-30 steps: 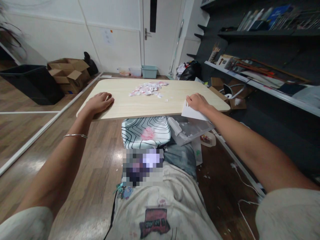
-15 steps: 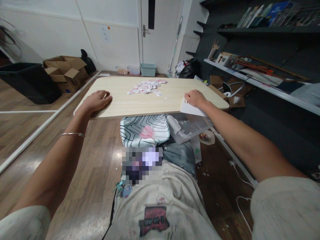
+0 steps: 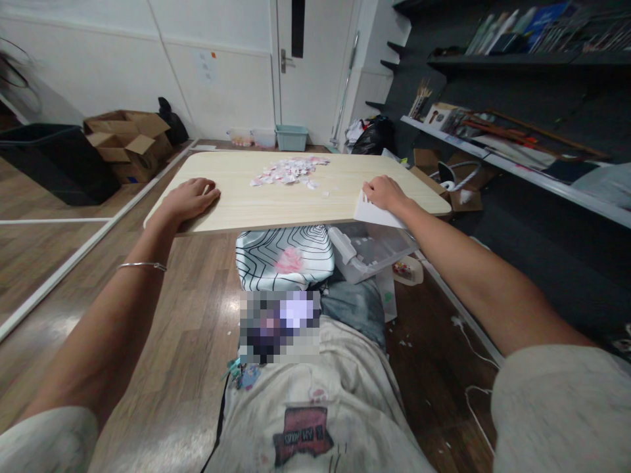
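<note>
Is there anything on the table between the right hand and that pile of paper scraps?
Only a small loose scrap visibly stands between them, on the table just right of the pile of paper scraps. The right hand holds white paper near the table's front edge.

Left grip point(image 3: 193, 198) there, resting on pale surface point(image 3: 266, 209); right grip point(image 3: 387, 194) curled over white card point(image 3: 373, 213), near edge; paper scraps point(image 3: 288, 172) heaped farther back, between; clear box point(image 3: 377, 246) below.
</note>
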`<control>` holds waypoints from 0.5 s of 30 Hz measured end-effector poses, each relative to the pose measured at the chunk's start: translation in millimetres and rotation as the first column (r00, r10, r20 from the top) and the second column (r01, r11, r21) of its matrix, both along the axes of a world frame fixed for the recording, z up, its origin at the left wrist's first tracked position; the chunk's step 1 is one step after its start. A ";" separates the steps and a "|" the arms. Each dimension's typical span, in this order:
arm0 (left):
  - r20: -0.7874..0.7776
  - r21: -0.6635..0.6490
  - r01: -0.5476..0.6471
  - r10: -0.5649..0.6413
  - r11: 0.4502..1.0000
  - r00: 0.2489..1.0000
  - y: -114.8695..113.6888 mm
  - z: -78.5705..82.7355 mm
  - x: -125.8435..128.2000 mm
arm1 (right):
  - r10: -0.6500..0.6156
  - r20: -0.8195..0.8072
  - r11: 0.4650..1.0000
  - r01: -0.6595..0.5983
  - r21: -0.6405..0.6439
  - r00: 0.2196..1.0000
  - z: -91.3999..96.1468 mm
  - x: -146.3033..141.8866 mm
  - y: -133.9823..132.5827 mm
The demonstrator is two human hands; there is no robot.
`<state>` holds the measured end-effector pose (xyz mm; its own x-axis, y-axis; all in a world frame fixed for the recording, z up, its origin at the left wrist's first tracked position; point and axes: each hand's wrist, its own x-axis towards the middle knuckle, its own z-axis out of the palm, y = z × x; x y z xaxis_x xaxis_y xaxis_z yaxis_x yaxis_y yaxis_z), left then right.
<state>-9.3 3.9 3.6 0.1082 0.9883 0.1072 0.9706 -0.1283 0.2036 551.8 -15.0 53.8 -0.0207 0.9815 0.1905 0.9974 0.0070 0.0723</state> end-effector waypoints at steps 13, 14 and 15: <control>-0.014 -0.003 0.003 -0.003 1.000 1.000 -4.1 4.0 1.6 | -0.024 -0.042 1.000 0.023 -0.018 0.999 1.6 -1.7 -2.3; -0.019 -0.008 0.006 -0.006 1.000 1.000 -4.6 5.0 1.7 | -0.023 -0.039 1.000 0.022 -0.021 0.999 1.9 -2.0 -2.6; -0.021 -0.012 0.007 -0.008 1.000 1.000 -5.1 5.9 1.9 | -0.022 -0.036 0.999 0.021 -0.024 0.999 2.2 -2.3 -2.8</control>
<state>-7.4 -1.2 9.5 0.1178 0.9887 0.0927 0.9738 -0.1333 0.1845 549.5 -17.8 56.0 0.0072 0.9859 0.1672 0.9993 -0.0134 0.0359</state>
